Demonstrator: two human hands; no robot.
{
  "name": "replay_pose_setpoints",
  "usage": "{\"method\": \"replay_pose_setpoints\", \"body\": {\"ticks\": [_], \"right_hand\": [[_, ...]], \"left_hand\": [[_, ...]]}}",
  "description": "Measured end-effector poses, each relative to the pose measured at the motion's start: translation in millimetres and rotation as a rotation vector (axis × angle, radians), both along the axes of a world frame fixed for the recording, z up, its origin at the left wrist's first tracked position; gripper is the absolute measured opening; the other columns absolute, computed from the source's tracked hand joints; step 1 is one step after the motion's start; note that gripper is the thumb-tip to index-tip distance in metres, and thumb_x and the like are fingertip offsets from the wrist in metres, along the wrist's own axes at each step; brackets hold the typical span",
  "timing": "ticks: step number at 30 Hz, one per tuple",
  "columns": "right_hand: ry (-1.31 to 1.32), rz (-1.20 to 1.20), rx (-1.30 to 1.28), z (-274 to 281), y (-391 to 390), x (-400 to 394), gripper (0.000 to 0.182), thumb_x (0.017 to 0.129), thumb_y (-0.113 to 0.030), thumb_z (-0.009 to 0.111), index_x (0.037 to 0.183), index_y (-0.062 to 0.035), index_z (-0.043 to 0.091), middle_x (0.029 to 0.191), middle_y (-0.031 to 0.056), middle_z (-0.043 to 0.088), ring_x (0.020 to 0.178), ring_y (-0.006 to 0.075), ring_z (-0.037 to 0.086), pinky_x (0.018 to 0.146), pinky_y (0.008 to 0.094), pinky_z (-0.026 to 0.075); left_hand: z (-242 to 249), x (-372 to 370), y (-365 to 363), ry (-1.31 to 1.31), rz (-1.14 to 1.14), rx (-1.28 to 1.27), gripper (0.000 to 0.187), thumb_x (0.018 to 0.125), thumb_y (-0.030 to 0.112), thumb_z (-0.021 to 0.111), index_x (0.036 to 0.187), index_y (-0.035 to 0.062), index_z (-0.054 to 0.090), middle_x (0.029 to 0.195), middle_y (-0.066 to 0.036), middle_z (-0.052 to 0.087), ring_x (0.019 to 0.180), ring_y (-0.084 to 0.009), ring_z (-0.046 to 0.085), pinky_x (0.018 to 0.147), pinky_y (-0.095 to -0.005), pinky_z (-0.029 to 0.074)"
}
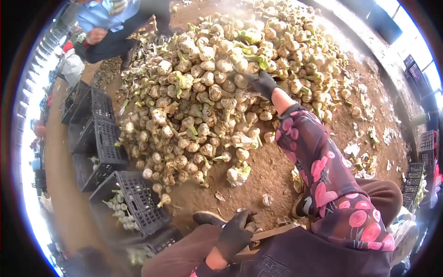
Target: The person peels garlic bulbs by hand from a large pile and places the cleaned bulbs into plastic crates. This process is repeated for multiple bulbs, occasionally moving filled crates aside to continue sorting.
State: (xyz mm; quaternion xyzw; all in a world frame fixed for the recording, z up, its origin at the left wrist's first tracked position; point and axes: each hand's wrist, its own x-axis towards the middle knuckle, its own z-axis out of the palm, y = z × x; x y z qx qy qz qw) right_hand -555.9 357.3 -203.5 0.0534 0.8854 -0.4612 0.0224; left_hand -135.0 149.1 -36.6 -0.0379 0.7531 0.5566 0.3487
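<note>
A broad heap of earthy garlic bulbs with stems and some green leaves lies on the soil before me. My right hand, in a dark glove, reaches into the heap, its fingers apart, fingertips right at a pale round bulb. My left hand, also gloved, rests low over my lap with its fingers curled; I cannot tell what they hold. Beside it a wooden strip lies across my lap. A single leafy garlic bulb sits at the heap's near edge.
Black plastic crates stand in a row along the left; the nearest holds white trimmed bulbs. Another person is at the heap's upper left. Pale peel scraps litter the ground at right, near more crates.
</note>
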Motion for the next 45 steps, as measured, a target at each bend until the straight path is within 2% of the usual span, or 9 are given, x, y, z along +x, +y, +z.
{"method": "replay_pose_setpoints", "body": {"ticks": [3, 8, 12, 22, 28, 32, 37, 40, 45], "right_hand": [[-0.043, -0.251, 0.294, 59, -17, 14, 0.083, 0.071, -0.07, 0.059, 0.102, 0.0065, 0.062, 0.104, 0.0288, 0.061, 0.102, 0.0393, 0.058, 0.088, 0.0408, 0.044], [0.162, -0.057, -0.299, 17, 0, 38, 0.072, 0.072, -0.053, 0.071, 0.116, 0.0018, 0.055, 0.089, 0.0197, 0.066, 0.081, 0.0287, 0.064, 0.074, 0.0376, 0.05], [0.347, 0.2, 0.42, 38, -14, 109, 0.057, 0.07, -0.044, 0.074, 0.109, -0.007, 0.057, 0.1, 0.0144, 0.061, 0.097, 0.0336, 0.056, 0.086, 0.0412, 0.045], [-0.286, 0.132, 0.563, 21, -2, 179, 0.093, 0.067, -0.05, 0.075, 0.139, -0.0125, 0.029, 0.13, 0.019, 0.049, 0.113, 0.0354, 0.053, 0.094, 0.041, 0.043], [-0.397, -0.131, -0.681, 33, -24, 248, 0.085, 0.075, -0.035, 0.076, 0.14, -0.0134, 0.025, 0.092, 0.0152, 0.061, 0.067, 0.0188, 0.059, 0.056, 0.0312, 0.048], [-0.418, 0.178, -0.942, 74, -31, 309, 0.057, 0.079, -0.025, 0.074, 0.127, -0.0099, 0.048, 0.094, 0.0045, 0.064, 0.072, 0.0115, 0.061, 0.054, 0.0241, 0.049], [-0.354, 0.594, -0.825, 127, -48, 357, 0.055, 0.076, -0.011, 0.073, 0.125, -0.0031, 0.051, 0.11, 0.0062, 0.062, 0.094, 0.0126, 0.059, 0.075, 0.0241, 0.05], [-0.035, 0.828, -0.294, 146, -54, 372, 0.057, 0.077, -0.009, 0.073, 0.128, -0.0022, 0.048, 0.119, 0.0065, 0.057, 0.107, 0.0142, 0.053, 0.086, 0.0269, 0.047], [-0.21, 0.778, -0.752, 172, -47, 369, 0.065, 0.083, -0.005, 0.064, 0.14, -0.0051, 0.033, 0.127, 0.0051, 0.05, 0.09, 0.01, 0.055, 0.08, 0.0258, 0.048]], "left_hand": [[-15, -17, -9, -0.112, 0.226, -0.047, 0.038, 0.08, 0.006, 0.05, 0.117, 0.0001, 0.053, 0.09, -0.009, 0.059, 0.075, -0.0131, 0.056, 0.067, -0.0264, 0.047], [-36, -39, -22, -0.208, 0.247, -0.043, 0.034, 0.083, 0.01, 0.049, 0.116, 0.0006, 0.053, 0.09, -0.011, 0.059, 0.074, -0.017, 0.057, 0.068, -0.0295, 0.047], [-67, -39, -36, 0.199, -0.085, -0.256, 0.031, 0.081, 0.008, 0.051, 0.111, 0.0017, 0.055, 0.087, -0.015, 0.059, 0.08, -0.0276, 0.059, 0.072, -0.0359, 0.047], [-50, 23, -38, 0.258, -0.125, -0.284, 0.037, 0.079, 0.012, 0.052, 0.116, 0.0027, 0.052, 0.094, -0.019, 0.06, 0.089, -0.0335, 0.059, 0.078, -0.0395, 0.047], [-80, 50, -58, 0.414, -0.05, -0.37, 0.034, 0.081, 0.007, 0.048, 0.115, 0.0019, 0.052, 0.089, -0.012, 0.061, 0.078, -0.0228, 0.06, 0.07, -0.0327, 0.049], [-24, 22, -32, 0.098, 0.552, 0.405, 0.032, 0.089, 0.01, 0.048, 0.12, 0.006, 0.045, 0.095, -0.005, 0.058, 0.076, -0.0098, 0.056, 0.066, -0.023, 0.047], [-41, 20, -4, 0.416, 0.591, 0.355, 0.08, 0.082, -0.004, 0.056, 0.147, 0.016, 0.013, 0.121, -0.01, 0.051, 0.096, -0.0144, 0.056, 0.08, -0.0269, 0.049], [-43, 31, -24, 0.319, 0.405, 0.655, 0.066, 0.084, -0.005, 0.05, 0.142, 0.0127, 0.025, 0.123, -0.011, 0.05, 0.103, -0.0186, 0.057, 0.084, -0.031, 0.051], [-33, 35, -18, 0.301, 0.592, 0.823, 0.049, 0.083, -0.006, 0.044, 0.129, 0.0095, 0.039, 0.119, -0.013, 0.053, 0.099, -0.0227, 0.06, 0.081, -0.0366, 0.055]]}}
